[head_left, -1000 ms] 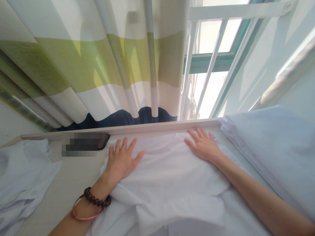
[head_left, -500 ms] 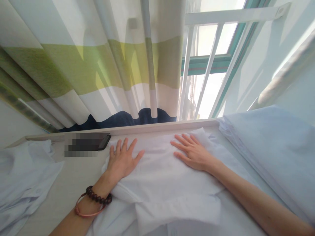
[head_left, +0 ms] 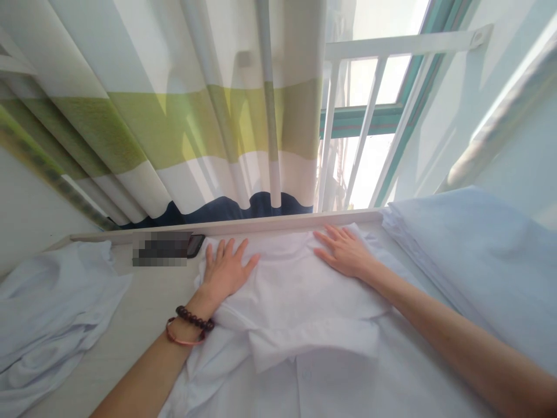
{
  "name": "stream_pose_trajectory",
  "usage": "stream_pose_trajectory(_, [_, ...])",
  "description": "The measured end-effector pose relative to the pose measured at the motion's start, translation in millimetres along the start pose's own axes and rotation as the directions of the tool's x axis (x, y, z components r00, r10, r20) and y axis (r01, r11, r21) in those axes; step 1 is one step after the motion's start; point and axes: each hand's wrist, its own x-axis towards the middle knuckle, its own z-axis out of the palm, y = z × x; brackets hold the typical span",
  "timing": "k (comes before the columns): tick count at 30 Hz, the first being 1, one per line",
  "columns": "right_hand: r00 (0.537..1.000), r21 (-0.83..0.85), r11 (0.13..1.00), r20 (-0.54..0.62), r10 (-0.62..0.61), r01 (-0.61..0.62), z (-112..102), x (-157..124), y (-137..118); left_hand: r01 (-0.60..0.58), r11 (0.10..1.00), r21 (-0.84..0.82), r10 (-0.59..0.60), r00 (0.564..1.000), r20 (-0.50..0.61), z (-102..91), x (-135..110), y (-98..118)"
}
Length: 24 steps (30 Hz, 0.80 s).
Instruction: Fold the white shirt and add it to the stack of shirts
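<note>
Grip wide: L hand [head_left: 228, 270] & R hand [head_left: 346, 253] flat, holding nothing, on white shirt [head_left: 296, 293]; best press evenly, sweep outward.

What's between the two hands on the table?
Only a stretch of the white shirt, which both the left hand and right hand press flat, in the head view.

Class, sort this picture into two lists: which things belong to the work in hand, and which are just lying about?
In hand:
white shirt
left hand and right hand, both flat on it

Lying about:
crumpled garment, at the left
stack of folded cloth, at the right
phone, at the back edge
curtain
</note>
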Motion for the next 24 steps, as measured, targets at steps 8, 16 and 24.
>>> stream_pose_trajectory(8, [0.965,0.024,0.968,0.083,0.247,-0.250,17,-16,17,-0.107,0.984,-0.143,0.134,0.971,0.199,-8.0,-37,30])
stream_pose_trajectory(16, [0.959,0.027,0.962,0.090,0.268,-0.272,16,11,22,-0.087,0.982,-0.168,0.118,0.976,0.184,6.6,10,33])
stream_pose_trajectory(24, [0.957,0.015,0.959,0.067,0.282,-0.284,9,5,23,-0.118,0.987,-0.112,0.140,0.968,0.210,-16.3,0,31])
